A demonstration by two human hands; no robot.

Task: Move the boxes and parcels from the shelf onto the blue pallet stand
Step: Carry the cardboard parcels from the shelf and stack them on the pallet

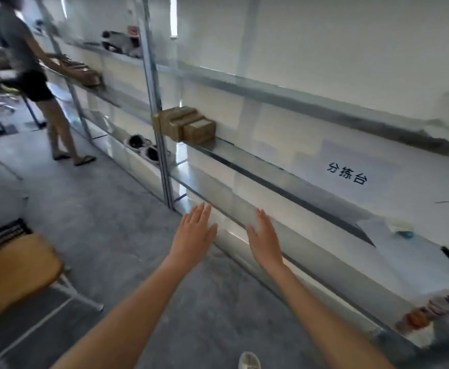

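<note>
On the middle shelf (pixel 244 161), hard against the metal upright (pixel 155 102), we note a small cluster of brown cardboard boxes (pixel 187 125), stacked and touching one another. The boxes sit well apart from our hands, beyond them and a little toward the upright. Left hand (pixel 195 233): fingers straight and together, spread flat, palm down, holding nothing, touching nothing. Right hand (pixel 264 237): likewise flat and extended, empty, hovering in front of the lower shelf edge (pixel 234 222); whether it touches the edge we cannot tell. Both forearms are stretched forward, roughly parallel, hands side by side with a gap between them. Image is motion-blurred.
</note>
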